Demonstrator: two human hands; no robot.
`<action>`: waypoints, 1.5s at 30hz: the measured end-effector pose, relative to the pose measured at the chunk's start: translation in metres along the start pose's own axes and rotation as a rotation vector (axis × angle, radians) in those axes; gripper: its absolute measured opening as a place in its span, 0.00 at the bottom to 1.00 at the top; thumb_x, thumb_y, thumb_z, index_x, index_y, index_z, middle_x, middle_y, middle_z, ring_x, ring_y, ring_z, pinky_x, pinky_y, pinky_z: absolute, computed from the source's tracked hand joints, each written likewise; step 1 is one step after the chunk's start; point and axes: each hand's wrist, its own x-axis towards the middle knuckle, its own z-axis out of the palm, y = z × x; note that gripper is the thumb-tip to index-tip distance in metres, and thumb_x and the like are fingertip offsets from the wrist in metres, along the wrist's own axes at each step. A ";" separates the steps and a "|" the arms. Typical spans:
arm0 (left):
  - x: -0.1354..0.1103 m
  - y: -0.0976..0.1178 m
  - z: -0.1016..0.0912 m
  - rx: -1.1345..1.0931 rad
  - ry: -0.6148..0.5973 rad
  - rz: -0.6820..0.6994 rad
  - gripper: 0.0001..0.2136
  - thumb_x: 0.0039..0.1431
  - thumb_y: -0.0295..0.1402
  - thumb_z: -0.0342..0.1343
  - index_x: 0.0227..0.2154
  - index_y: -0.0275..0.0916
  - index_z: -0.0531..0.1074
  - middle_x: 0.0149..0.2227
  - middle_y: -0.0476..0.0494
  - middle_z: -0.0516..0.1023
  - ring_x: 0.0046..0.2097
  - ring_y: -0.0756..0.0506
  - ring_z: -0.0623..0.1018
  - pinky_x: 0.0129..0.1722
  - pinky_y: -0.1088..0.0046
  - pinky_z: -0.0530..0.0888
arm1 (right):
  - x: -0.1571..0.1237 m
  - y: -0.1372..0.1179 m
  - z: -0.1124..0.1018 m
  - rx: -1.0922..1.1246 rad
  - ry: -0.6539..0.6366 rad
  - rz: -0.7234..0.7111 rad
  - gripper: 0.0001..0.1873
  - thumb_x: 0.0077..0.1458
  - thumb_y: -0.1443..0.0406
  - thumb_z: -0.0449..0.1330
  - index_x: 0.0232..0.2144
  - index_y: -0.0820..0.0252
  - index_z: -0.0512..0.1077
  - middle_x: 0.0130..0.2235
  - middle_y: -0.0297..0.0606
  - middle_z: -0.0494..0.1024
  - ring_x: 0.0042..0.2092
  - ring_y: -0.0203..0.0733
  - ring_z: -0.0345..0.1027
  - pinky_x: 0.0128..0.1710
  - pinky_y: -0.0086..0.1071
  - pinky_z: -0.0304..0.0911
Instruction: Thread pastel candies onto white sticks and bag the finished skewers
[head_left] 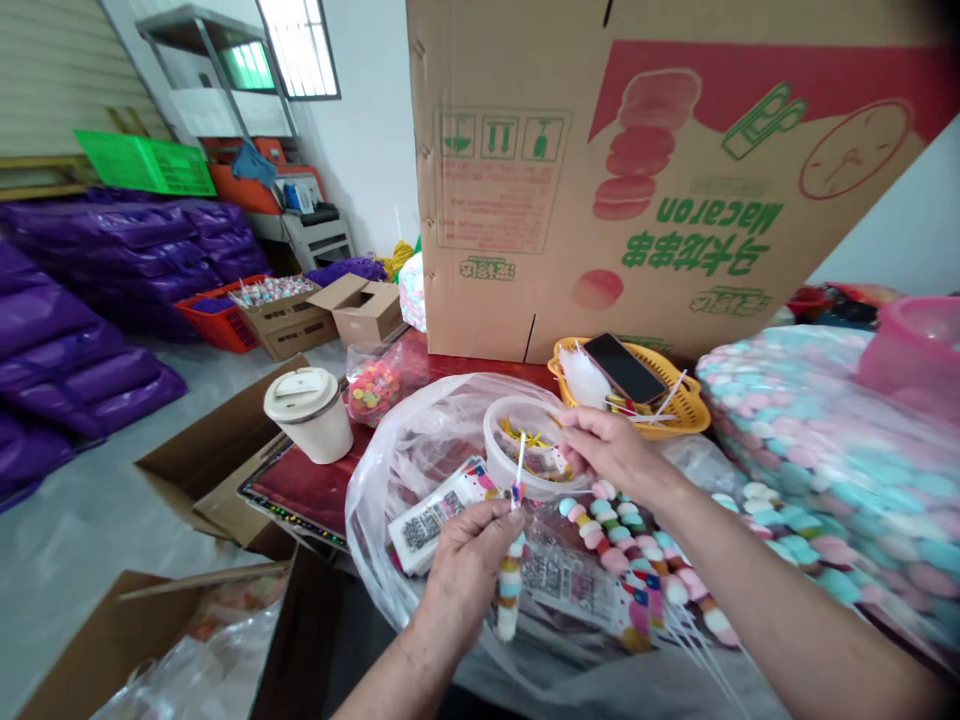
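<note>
My left hand point(476, 555) is closed around the neck of a bagged marshmallow skewer point(510, 590), its white stick pointing up and its candy hanging below my fingers. Over the right rim of a clear round tub point(495, 455), my right hand point(611, 450) has its fingers pinched together. A short gold strip, which looks like a twist tie point(553, 420), shows at those fingertips. More gold ties lie inside the tub. Printed bags point(427, 525) are stacked left of my left hand. Several marshmallow skewers point(622, 540) lie under my right forearm, beside another printed bag point(574, 585).
A large carton point(555, 200) stands behind the table. A yellow basket point(686, 410) holds a phone point(626, 367). At the left are a white cup point(311, 420) and a bag of colourful pieces point(375, 390). Bulk marshmallows point(795, 400) fill a big bag at right.
</note>
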 end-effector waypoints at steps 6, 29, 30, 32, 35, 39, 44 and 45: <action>-0.005 -0.013 0.021 0.083 -0.112 0.031 0.12 0.41 0.40 0.62 0.24 0.35 0.73 0.22 0.49 0.71 0.24 0.52 0.67 0.26 0.76 0.64 | -0.094 -0.007 0.011 0.041 -0.031 -0.219 0.22 0.59 0.62 0.48 0.53 0.58 0.66 0.27 0.32 0.71 0.24 0.33 0.61 0.25 0.27 0.60; -0.015 -0.051 0.036 -0.108 -0.305 -0.251 0.16 0.33 0.37 0.71 0.19 0.32 0.72 0.18 0.48 0.72 0.20 0.53 0.70 0.22 0.77 0.68 | -0.141 0.037 0.021 0.128 0.160 -0.267 0.11 0.57 0.61 0.55 0.25 0.59 0.70 0.22 0.31 0.67 0.25 0.33 0.61 0.25 0.26 0.59; -0.017 -0.050 0.034 -0.111 -0.383 -0.330 0.16 0.33 0.37 0.71 0.20 0.32 0.72 0.18 0.47 0.73 0.20 0.51 0.71 0.22 0.76 0.69 | -0.143 0.035 0.016 0.126 0.103 -0.346 0.14 0.58 0.62 0.54 0.22 0.60 0.68 0.23 0.31 0.68 0.26 0.33 0.62 0.26 0.25 0.59; -0.020 -0.048 0.032 -0.129 -0.526 -0.431 0.18 0.35 0.39 0.71 0.22 0.31 0.72 0.19 0.45 0.74 0.20 0.49 0.73 0.21 0.74 0.71 | -0.146 0.030 0.008 0.164 0.010 -0.443 0.13 0.59 0.64 0.54 0.22 0.59 0.67 0.24 0.31 0.70 0.27 0.32 0.64 0.27 0.25 0.60; -0.022 -0.048 0.031 -0.165 -0.616 -0.462 0.17 0.37 0.39 0.70 0.25 0.32 0.71 0.19 0.45 0.74 0.19 0.49 0.73 0.20 0.74 0.71 | -0.144 0.029 0.004 0.263 -0.147 -0.400 0.12 0.59 0.63 0.55 0.24 0.59 0.68 0.24 0.30 0.73 0.25 0.31 0.67 0.27 0.24 0.61; -0.023 -0.049 0.037 -0.220 -0.445 -0.389 0.17 0.38 0.34 0.70 0.28 0.36 0.69 0.19 0.50 0.73 0.20 0.52 0.72 0.22 0.78 0.69 | -0.140 0.035 0.019 0.142 0.028 -0.303 0.17 0.60 0.61 0.52 0.20 0.59 0.63 0.20 0.29 0.69 0.22 0.31 0.62 0.22 0.24 0.56; -0.028 -0.053 0.046 -0.206 -0.232 -0.154 0.20 0.37 0.35 0.71 0.26 0.38 0.63 0.22 0.54 0.71 0.25 0.54 0.71 0.28 0.78 0.68 | -0.147 0.032 0.026 -0.405 0.325 -0.502 0.15 0.60 0.70 0.45 0.23 0.59 0.63 0.22 0.34 0.68 0.23 0.33 0.60 0.24 0.28 0.53; -0.030 -0.053 0.045 -0.136 -0.198 -0.062 0.21 0.36 0.36 0.71 0.28 0.39 0.63 0.24 0.54 0.71 0.26 0.54 0.71 0.29 0.78 0.68 | -0.148 0.029 0.023 -0.542 0.380 -0.560 0.15 0.59 0.72 0.45 0.23 0.59 0.64 0.22 0.35 0.68 0.23 0.34 0.60 0.24 0.30 0.52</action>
